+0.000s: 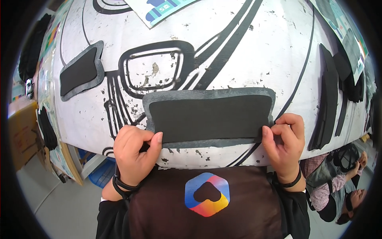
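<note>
A long black sheet [211, 118], perhaps foam or fabric, lies on a larger grey-edged dark piece [207, 95] at the table's near edge. My left hand [137, 149] pinches the near left corner between thumb and bent fingers. At the near right corner, my right hand [285, 141] pinches the sheet's edge in the same way. The grey border shows along the far side and part of the near side. Farther left, a smaller black piece [79, 73] rests on a similar grey-edged backing. What my fingertips cover is hidden.
The white table [246, 67] has black printed lines and chipped spots. Long black strips [328, 95] lie at the right, beside a printed sheet [346, 36]. Another printed sheet [159, 12] is at the far edge. A cardboard box [24, 131] stands left; a co-worker [338, 191] sits lower right.
</note>
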`<state>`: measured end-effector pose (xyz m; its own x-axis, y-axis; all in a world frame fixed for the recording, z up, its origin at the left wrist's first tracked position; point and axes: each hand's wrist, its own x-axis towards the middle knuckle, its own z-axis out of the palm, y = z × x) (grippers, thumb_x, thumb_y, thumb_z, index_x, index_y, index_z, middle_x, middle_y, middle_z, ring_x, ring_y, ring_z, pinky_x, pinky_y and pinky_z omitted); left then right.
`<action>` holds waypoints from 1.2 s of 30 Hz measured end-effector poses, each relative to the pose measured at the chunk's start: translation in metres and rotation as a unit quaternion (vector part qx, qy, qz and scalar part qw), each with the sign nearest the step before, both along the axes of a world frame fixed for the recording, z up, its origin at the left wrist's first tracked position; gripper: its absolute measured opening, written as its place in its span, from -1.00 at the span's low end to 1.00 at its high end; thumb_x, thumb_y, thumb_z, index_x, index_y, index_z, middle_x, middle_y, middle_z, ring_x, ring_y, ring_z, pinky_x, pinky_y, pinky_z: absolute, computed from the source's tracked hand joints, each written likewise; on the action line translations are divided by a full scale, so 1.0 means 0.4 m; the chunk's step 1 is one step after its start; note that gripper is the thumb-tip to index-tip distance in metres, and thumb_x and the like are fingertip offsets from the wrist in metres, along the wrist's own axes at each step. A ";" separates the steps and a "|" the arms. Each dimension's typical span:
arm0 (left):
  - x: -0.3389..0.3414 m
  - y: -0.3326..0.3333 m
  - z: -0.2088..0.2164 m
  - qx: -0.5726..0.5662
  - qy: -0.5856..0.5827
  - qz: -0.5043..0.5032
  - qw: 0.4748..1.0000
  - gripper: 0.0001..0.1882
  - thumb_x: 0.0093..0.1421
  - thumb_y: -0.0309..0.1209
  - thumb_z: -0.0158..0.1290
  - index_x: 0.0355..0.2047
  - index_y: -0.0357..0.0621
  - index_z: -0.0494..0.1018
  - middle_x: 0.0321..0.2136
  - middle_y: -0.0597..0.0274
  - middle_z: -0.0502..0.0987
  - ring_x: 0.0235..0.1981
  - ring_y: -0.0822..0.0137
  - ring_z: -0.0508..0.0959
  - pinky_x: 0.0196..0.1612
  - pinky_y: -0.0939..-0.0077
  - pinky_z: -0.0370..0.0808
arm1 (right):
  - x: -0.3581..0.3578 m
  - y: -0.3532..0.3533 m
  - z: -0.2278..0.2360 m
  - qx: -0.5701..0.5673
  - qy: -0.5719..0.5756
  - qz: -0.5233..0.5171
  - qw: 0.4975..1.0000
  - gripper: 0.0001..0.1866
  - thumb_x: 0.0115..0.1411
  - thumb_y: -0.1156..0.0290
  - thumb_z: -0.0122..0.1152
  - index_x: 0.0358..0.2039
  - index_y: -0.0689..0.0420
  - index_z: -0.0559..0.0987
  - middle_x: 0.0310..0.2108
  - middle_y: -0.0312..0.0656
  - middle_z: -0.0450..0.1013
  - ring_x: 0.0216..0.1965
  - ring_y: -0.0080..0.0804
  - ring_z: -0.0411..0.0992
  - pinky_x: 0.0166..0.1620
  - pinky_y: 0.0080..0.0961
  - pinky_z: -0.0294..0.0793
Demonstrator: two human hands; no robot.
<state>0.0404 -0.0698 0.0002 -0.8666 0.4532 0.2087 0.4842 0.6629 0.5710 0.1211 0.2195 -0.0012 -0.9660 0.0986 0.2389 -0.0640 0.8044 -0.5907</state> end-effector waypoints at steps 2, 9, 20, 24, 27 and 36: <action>0.000 -0.001 0.002 -0.001 -0.004 0.005 1.000 -0.81 -0.08 -0.58 0.21 -0.65 -0.17 0.38 -0.70 0.27 0.36 -0.65 0.25 0.32 -0.56 0.42 0.20 | 0.000 -0.001 0.000 0.000 -0.001 -0.002 1.000 -0.82 -0.10 0.58 0.35 -0.58 0.21 0.46 -0.39 -0.16 0.29 -0.47 -0.39 0.29 -0.48 -0.57 0.29; -0.005 0.004 -0.002 0.003 0.004 -0.003 1.000 -0.81 -0.10 -0.58 0.22 -0.65 -0.11 0.40 -0.73 0.31 0.35 -0.66 0.26 0.36 -0.55 0.43 0.26 | 0.004 -0.001 0.004 0.007 -0.017 -0.018 1.000 -0.84 -0.08 0.58 0.31 -0.58 0.22 0.44 -0.41 -0.14 0.30 -0.44 -0.33 0.30 -0.40 -0.53 0.29; -0.006 0.006 0.002 -0.010 -0.009 0.029 1.000 -0.81 -0.09 -0.55 0.22 -0.68 -0.10 0.41 -0.75 0.38 0.35 -0.67 0.33 0.35 -0.56 0.48 0.26 | 0.005 -0.008 0.000 -0.002 -0.028 -0.027 0.999 -0.83 -0.06 0.57 0.30 -0.59 0.22 0.43 -0.40 -0.14 0.28 -0.44 -0.35 0.28 -0.41 -0.54 0.28; -0.006 0.007 0.001 -0.012 -0.012 0.033 0.999 -0.81 -0.09 -0.55 0.22 -0.68 -0.09 0.40 -0.76 0.39 0.34 -0.67 0.33 0.35 -0.57 0.48 0.26 | 0.005 -0.010 0.000 -0.001 -0.028 -0.025 0.999 -0.82 -0.07 0.57 0.30 -0.59 0.22 0.43 -0.40 -0.14 0.28 -0.44 -0.35 0.28 -0.42 -0.54 0.27; -0.003 0.004 0.003 -0.014 -0.009 0.035 0.999 -0.80 -0.10 -0.55 0.22 -0.69 -0.09 0.40 -0.77 0.40 0.34 -0.67 0.33 0.35 -0.57 0.48 0.26 | 0.007 -0.013 0.002 0.000 -0.024 -0.025 0.999 -0.82 -0.07 0.57 0.30 -0.59 0.22 0.42 -0.40 -0.15 0.28 -0.45 -0.35 0.28 -0.42 -0.54 0.27; -0.005 0.016 -0.003 -0.024 -0.001 0.036 0.999 -0.79 -0.12 -0.54 0.23 -0.70 -0.08 0.39 -0.78 0.40 0.33 -0.68 0.33 0.34 -0.57 0.48 0.25 | -0.007 -0.017 -0.002 0.013 -0.029 -0.020 0.999 -0.81 -0.10 0.61 0.31 -0.60 0.22 0.42 -0.42 -0.17 0.27 -0.48 -0.37 0.28 -0.46 -0.55 0.27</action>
<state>0.0385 -0.0634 -0.0009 -0.8977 0.3992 0.1865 0.4332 0.7225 0.5389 0.1183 0.2127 -0.0022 -0.9737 0.1316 0.1862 0.0016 0.8206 -0.5715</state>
